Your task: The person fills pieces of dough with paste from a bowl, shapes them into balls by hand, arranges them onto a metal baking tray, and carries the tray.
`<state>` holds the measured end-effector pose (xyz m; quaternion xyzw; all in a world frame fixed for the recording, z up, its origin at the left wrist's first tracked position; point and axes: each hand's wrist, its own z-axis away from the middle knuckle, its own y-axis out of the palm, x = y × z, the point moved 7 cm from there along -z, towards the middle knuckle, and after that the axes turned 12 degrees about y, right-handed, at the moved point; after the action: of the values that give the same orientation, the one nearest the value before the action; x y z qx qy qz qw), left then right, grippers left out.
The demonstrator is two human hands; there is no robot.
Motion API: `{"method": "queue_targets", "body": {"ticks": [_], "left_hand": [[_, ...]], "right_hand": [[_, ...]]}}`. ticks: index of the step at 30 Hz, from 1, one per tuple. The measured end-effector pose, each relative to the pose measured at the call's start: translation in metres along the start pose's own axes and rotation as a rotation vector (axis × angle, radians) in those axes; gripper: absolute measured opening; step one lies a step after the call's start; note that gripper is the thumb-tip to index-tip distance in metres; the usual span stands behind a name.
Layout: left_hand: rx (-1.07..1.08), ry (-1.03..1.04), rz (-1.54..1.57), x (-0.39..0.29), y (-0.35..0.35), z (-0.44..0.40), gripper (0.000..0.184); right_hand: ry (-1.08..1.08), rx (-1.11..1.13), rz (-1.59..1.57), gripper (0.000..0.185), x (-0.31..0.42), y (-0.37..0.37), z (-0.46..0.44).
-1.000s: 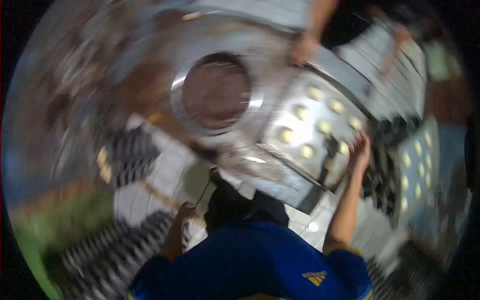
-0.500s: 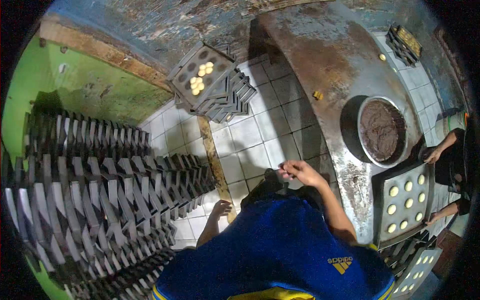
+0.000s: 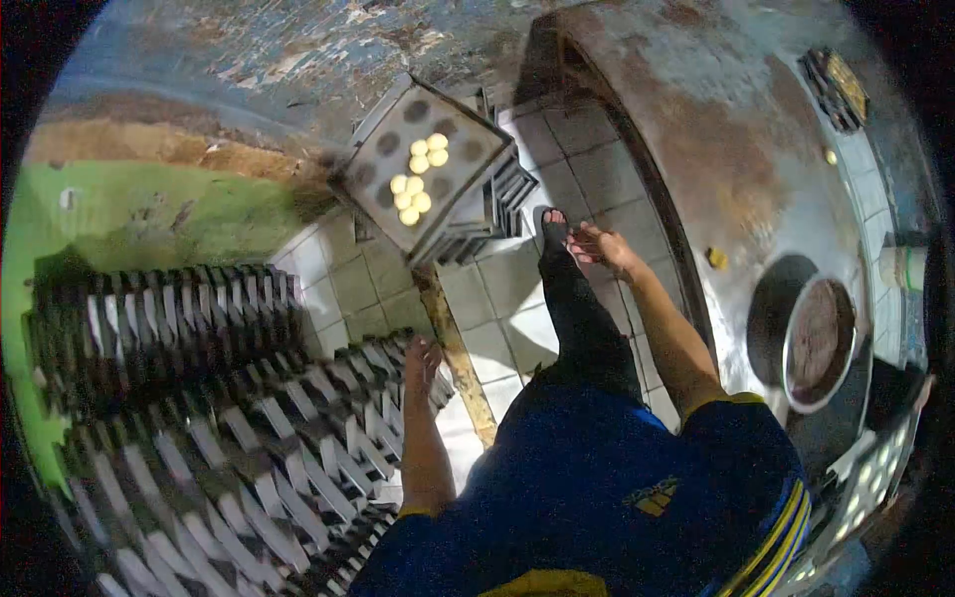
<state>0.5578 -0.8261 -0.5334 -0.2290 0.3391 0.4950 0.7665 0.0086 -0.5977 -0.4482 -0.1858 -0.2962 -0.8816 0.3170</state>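
Note:
My left hand point(image 3: 424, 360) hangs beside the stacked dark metal trays point(image 3: 328, 428) on the left, fingers loosely apart and somewhat blurred, with nothing seen in it. My right hand point(image 3: 603, 247) reaches forward above the tiled floor, near my sandalled foot point(image 3: 554, 221); its fingers are bent but apart, and I see nothing held. Ahead, past both hands, stands another tray stack, its top tray point(image 3: 383, 164) tilted in my view. Two clusters of pale dough balls point(image 3: 429, 152) lie on that tray, among dark round marks. Neither hand touches it.
To the right runs a long worn metal table point(image 3: 686, 119) with a round pan of brown filling point(image 3: 821, 333) and a small yellow piece point(image 3: 716, 259). A tray of dough pieces point(image 3: 870, 483) is at lower right. A yellow-brown strip point(image 3: 453, 343) crosses the floor.
I have stepped forward, and the tray stack with dough balls appears nearer. Both hands have shifted forward. The pan has slid toward the lower right of view; the co-worker's hands are no longer clearly visible.

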Motion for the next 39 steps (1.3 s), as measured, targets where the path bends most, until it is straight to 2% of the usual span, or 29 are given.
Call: {"method": "queue_targets", "body": {"ticks": [2,3,4,5,7,9,10,11,12,14,17,21,28,39], "left_hand": [[0.128,0.204,0.478,-0.007,-0.014,-0.058,0.075],[0.080,0.139,0.683,-0.020,-0.012,-0.073,0.070],[0.015,0.141,0.678,-0.028,-0.009,-0.099,0.069],[-0.093,0.136,0.538,-0.034,-0.013,-0.125,0.069],[-0.250,0.098,0.353,-0.031,-0.020,-0.175,0.069],[-0.358,0.076,0.279,-0.019,-0.029,-0.231,0.069],[-0.401,0.071,0.269,-0.007,-0.034,-0.257,0.068],[-0.449,0.059,0.255,0.003,-0.037,-0.275,0.068],[-0.490,0.046,0.242,0.019,-0.040,-0.287,0.068],[-0.560,0.017,0.241,0.047,-0.042,-0.304,0.068],[-0.629,-0.044,0.266,0.088,-0.034,-0.302,0.067],[-0.674,-0.144,0.261,0.128,-0.028,-0.282,0.067],[-0.700,-0.202,0.279,0.127,-0.008,-0.267,0.066],[-0.708,-0.155,0.302,0.109,0.024,-0.284,0.064]], "right_hand": [[-0.049,0.006,0.054,0.055,0.039,-0.008,-0.091],[-0.088,-0.067,0.097,0.063,0.042,-0.029,-0.156],[-0.156,-0.184,0.159,0.071,0.046,-0.060,-0.235],[-0.236,-0.306,0.243,0.080,0.049,-0.089,-0.307],[0.020,-0.358,0.235,0.076,0.045,-0.137,-0.436],[-0.244,-0.258,0.982,0.081,-0.017,-0.233,-0.610],[-0.441,-0.264,1.283,0.084,-0.014,-0.234,-0.645],[-0.081,-0.411,0.944,0.084,0.001,-0.234,-0.636],[0.034,-0.466,0.853,0.084,0.007,-0.218,-0.628],[0.117,-0.522,0.807,0.083,-0.001,-0.192,-0.643],[0.176,-0.550,0.789,0.082,-0.022,-0.166,-0.663],[0.235,-0.563,0.805,0.081,-0.044,-0.166,-0.661],[0.284,-0.560,0.815,0.080,-0.047,-0.161,-0.636],[0.295,-0.502,0.829,0.077,-0.030,-0.145,-0.598]]}}
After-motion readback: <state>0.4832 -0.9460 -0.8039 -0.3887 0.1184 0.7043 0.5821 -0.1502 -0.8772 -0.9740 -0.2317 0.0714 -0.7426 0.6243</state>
